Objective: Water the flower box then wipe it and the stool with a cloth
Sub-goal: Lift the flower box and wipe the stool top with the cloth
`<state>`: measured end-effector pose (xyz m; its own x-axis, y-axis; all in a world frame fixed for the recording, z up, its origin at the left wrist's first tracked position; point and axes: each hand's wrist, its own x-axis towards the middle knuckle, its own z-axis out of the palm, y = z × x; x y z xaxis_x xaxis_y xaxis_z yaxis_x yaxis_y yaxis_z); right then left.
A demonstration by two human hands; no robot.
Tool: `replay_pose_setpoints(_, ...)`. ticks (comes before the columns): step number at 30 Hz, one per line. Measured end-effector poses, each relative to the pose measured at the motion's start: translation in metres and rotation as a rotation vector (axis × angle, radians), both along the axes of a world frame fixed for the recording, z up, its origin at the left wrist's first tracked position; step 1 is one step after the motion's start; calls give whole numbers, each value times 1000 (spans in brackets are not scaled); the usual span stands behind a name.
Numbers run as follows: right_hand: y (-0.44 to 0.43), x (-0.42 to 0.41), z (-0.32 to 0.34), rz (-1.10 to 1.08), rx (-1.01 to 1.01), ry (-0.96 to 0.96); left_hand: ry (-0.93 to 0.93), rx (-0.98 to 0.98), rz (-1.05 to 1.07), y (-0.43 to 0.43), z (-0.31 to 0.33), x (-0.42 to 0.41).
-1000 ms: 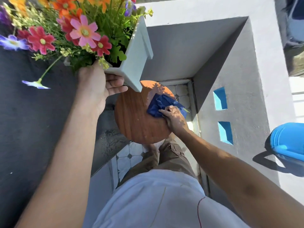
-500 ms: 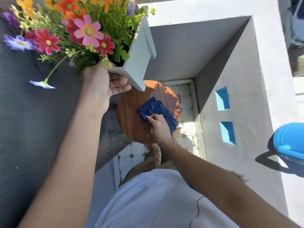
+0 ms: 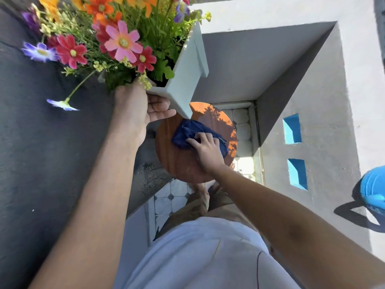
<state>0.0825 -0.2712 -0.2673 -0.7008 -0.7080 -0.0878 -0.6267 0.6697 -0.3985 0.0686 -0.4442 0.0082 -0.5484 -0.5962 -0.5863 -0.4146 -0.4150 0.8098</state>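
Observation:
A pale grey flower box (image 3: 187, 65) full of red, pink, orange and purple flowers (image 3: 121, 41) is held up in the air by my left hand (image 3: 137, 109), which grips its near end from below. Under it stands a round brown wooden stool (image 3: 183, 163). My right hand (image 3: 208, 149) presses a dark blue cloth (image 3: 191, 132) flat onto the stool's top, left of centre. The box's corner hangs over the stool's far edge.
A dark grey wall (image 3: 41, 153) runs along the left. A pale ledge (image 3: 323, 101) with two blue cut-outs (image 3: 292, 129) runs along the right, and a blue watering can (image 3: 375, 188) stands on it at the frame's right edge. Tiled floor (image 3: 173, 195) shows below the stool.
My right hand has swept the blue cloth from the stool's right side toward its left and centre. My left hand keeps the flower box raised in about the same place.

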Motion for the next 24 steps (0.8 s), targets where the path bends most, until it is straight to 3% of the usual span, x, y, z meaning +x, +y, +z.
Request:
replay_pose_setpoints(4, 17, -74, 2, -320, 5, -24, 6, -2, 3, -2, -4, 1)
replay_pose_setpoints(8, 30, -102, 1, -397, 69, -23, 22, 40, 0, -6, -8, -1)
replay_pose_setpoints(16, 35, -29, 11, -267, -20, -38, 85, 81, -1, -5, -2, -17)
replay_pose_setpoints(24, -5, 80, 5, 313, -162, -138, 95, 103, 13, -10, 0, -26)
